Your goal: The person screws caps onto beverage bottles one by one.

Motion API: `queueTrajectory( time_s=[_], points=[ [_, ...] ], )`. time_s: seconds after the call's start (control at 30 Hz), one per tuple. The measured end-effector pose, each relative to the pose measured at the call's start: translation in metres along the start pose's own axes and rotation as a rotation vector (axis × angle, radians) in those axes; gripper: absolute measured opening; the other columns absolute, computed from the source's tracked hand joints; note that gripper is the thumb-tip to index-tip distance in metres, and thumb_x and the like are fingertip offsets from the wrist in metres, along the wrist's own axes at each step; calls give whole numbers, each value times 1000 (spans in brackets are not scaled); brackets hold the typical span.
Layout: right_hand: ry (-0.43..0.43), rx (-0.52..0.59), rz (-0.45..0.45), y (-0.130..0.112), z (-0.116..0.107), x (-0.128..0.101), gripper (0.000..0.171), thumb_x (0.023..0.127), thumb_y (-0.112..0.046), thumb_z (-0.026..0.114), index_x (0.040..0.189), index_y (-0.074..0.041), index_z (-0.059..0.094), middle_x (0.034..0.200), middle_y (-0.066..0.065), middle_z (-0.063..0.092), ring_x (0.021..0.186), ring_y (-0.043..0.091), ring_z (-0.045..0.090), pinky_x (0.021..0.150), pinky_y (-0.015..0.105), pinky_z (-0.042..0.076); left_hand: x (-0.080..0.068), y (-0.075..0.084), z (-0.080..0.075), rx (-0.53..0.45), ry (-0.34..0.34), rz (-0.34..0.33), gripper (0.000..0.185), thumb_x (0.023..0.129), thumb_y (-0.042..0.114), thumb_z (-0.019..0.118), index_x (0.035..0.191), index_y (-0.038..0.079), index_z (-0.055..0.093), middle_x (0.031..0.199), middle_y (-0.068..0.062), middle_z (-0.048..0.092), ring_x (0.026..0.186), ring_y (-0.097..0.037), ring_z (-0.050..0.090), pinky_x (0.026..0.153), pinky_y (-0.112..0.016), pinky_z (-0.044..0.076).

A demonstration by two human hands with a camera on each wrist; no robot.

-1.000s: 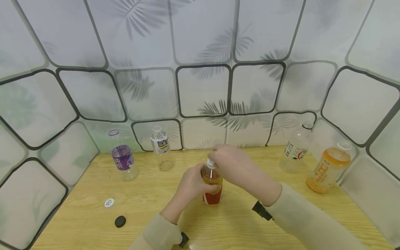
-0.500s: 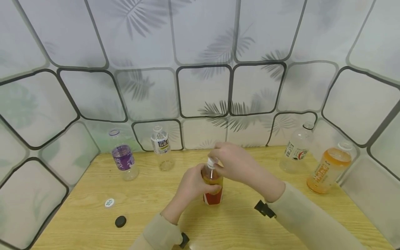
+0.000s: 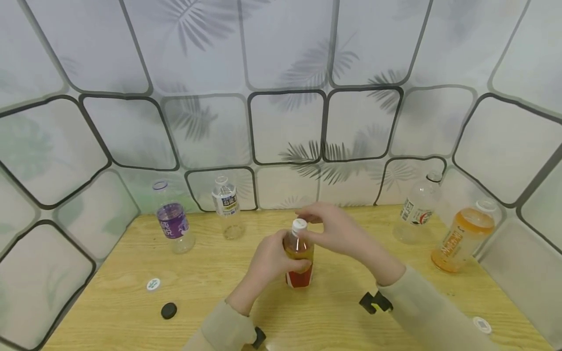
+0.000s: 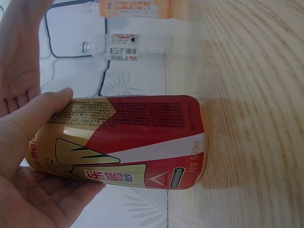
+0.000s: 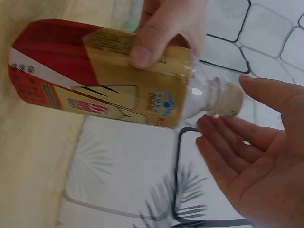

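A tea bottle (image 3: 299,261) with a red and gold label (image 4: 142,137) stands upright in the middle of the wooden table (image 3: 210,292), its white cap (image 3: 299,224) on the neck. My left hand (image 3: 273,256) grips the bottle's body, thumb across the label (image 5: 156,42). My right hand (image 3: 331,230) is beside the cap, fingers straight and spread. In the right wrist view its fingertips (image 5: 213,130) lie just at the cap (image 5: 227,99), with the thumb apart from it. I cannot tell whether they touch it.
At the back left stand a purple-label bottle (image 3: 173,224) and a clear bottle (image 3: 226,207), both uncapped. An empty bottle (image 3: 417,209) and an orange drink bottle (image 3: 461,239) stand at the right. Loose white (image 3: 153,284), black (image 3: 169,310) and white (image 3: 481,324) caps lie on the table. Panel walls enclose it.
My right hand, which covered and gripped the cap, has opened and drawn back to the right, so the white cap now shows. My left hand and the bottle have stayed put.
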State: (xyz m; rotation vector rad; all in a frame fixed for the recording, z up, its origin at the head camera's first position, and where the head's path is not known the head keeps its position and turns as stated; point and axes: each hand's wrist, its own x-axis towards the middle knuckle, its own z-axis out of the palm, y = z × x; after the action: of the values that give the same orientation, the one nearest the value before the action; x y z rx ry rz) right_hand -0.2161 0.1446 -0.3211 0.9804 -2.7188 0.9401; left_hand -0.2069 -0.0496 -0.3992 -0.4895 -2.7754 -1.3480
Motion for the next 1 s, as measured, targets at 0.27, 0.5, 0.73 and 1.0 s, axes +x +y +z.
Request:
queueTrajectory(
  time_s=[0.27, 0.5, 0.73, 1.0],
  points=[
    [86, 190, 25, 10, 15, -3, 33, 98, -13, 77, 129, -2, 74, 120, 13, 79, 108, 29, 76, 99, 47, 62, -2, -1, -1, 15, 6, 5, 61, 76, 30, 97, 123, 2, 69, 106, -7, 77, 91, -18, 71, 77, -35, 61],
    [183, 48, -36, 6, 18, -4, 32, 95, -12, 78, 125, -4, 77, 119, 11, 80, 105, 27, 77, 96, 48, 63, -1, -2, 0, 20, 1, 6, 58, 77, 30, 97, 120, 3, 70, 103, -6, 77, 87, -16, 69, 74, -32, 59],
    [235, -71, -134, 8, 21, -4, 34, 91, -8, 77, 125, -4, 78, 117, 9, 81, 104, 25, 77, 92, 45, 63, 0, -2, 1, 28, 4, 8, 59, 76, 30, 98, 121, 2, 70, 103, -6, 77, 88, -18, 69, 76, -35, 59],
    [262, -44, -149, 11, 19, -4, 33, 91, -7, 79, 124, -4, 78, 117, 10, 81, 101, 25, 77, 91, 45, 63, -1, -1, 0, 19, 7, 3, 60, 77, 29, 98, 122, 2, 69, 107, -8, 78, 93, -20, 73, 80, -37, 62]
  ],
)
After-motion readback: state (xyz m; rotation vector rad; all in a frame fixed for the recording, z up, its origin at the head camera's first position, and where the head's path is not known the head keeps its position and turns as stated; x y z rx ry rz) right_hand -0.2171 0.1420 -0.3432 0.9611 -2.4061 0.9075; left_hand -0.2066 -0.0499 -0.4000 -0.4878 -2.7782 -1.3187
